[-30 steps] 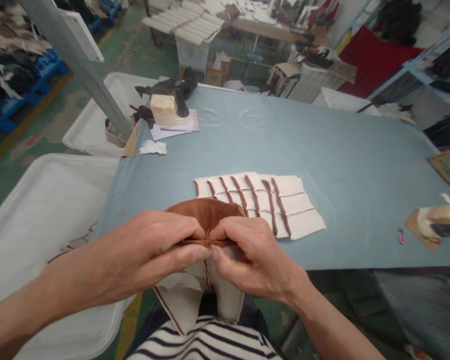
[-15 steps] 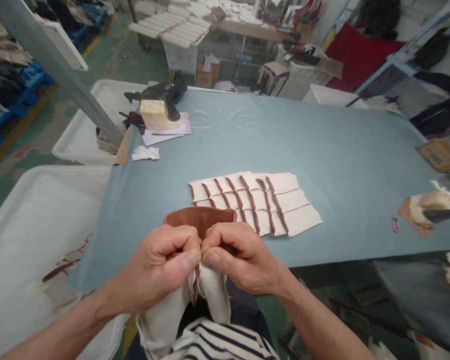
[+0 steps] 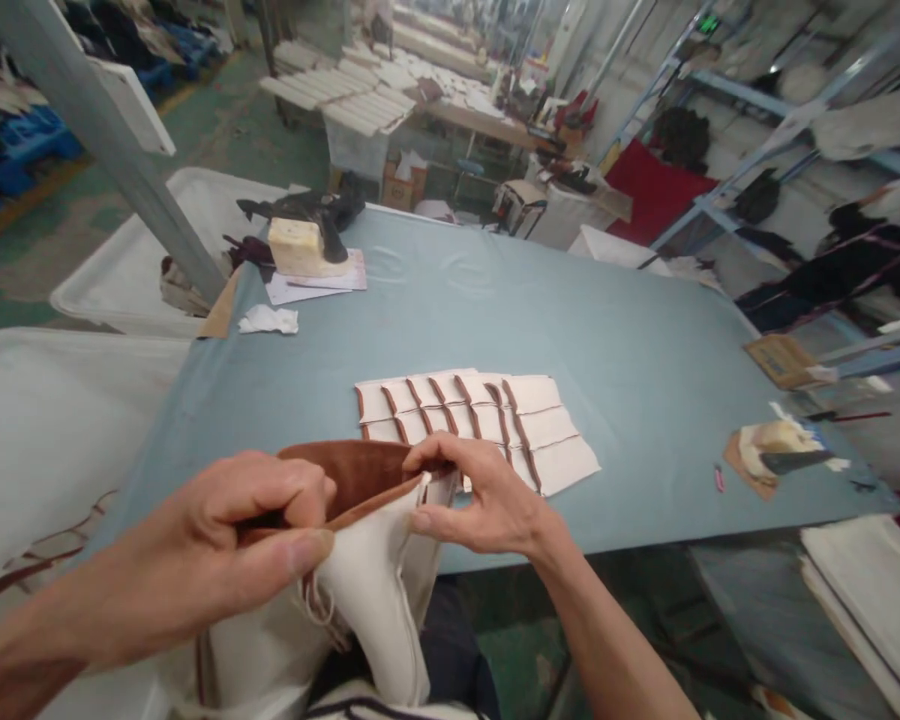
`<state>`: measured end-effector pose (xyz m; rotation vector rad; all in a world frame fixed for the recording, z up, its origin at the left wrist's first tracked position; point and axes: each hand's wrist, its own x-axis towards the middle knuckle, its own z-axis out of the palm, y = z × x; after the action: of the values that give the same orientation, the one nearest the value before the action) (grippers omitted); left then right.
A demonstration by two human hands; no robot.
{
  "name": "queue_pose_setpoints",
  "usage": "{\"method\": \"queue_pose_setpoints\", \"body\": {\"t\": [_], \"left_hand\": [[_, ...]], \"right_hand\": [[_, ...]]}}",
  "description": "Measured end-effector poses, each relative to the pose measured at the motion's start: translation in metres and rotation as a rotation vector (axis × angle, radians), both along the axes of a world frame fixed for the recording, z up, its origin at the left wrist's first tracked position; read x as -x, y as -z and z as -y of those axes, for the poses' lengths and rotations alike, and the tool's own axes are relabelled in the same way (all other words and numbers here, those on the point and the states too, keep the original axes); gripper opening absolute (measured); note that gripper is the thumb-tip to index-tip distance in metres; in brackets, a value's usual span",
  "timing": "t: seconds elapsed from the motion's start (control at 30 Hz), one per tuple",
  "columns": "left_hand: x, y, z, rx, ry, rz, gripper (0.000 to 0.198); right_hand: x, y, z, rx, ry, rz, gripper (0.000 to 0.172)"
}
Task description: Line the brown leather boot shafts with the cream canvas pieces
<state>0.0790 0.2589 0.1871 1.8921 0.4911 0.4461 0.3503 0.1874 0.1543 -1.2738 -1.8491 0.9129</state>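
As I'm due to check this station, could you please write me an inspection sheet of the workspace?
Surface: blue-grey covered table, with overlapping cream panels, edged in brown, lying on it.
Job's things: cream piece with brown lining, held up at its upper edge.
Clutter: crumpled white scrap and pale block on the left; small pink item and pale object on the right.
Hands: left hand and right hand each pinch the piece's edge, apart from each other.
Cables: nothing seen on the table.
Surroundings: white bins at the left, grey post, loaded shelving at the right.
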Motion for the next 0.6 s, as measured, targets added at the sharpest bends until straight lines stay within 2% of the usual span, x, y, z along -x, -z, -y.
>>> {"method": "queue_pose_setpoints", "body": {"t": [0.13, 0.23, 0.33, 0.47, 0.6], "left_hand": [[0.02, 0.013, -0.011, -0.1, -0.153, -0.066, 0.041], [0.021, 0.023, -0.02, -0.147, -0.072, -0.172, 0.034], [0.007, 0.023, -0.022, -0.176, 0.023, -0.101, 0.017], [-0.021, 0.018, -0.018, -0.134, 0.108, 0.087, 0.028], [-0.035, 0.015, -0.015, -0.076, 0.142, 0.11, 0.03]], "right_hand": [[-0.003, -0.005, 0.008, -0.047, 0.063, 0.071, 0.021], [0.005, -0.02, 0.015, -0.105, 0.047, 0.077, 0.024], [0.013, -0.035, 0.017, -0.114, -0.015, 0.101, 0.029], [0.022, -0.045, 0.017, -0.162, -0.077, 0.192, 0.019], [0.029, -0.046, 0.021, -0.243, -0.041, 0.27, 0.013]]}}
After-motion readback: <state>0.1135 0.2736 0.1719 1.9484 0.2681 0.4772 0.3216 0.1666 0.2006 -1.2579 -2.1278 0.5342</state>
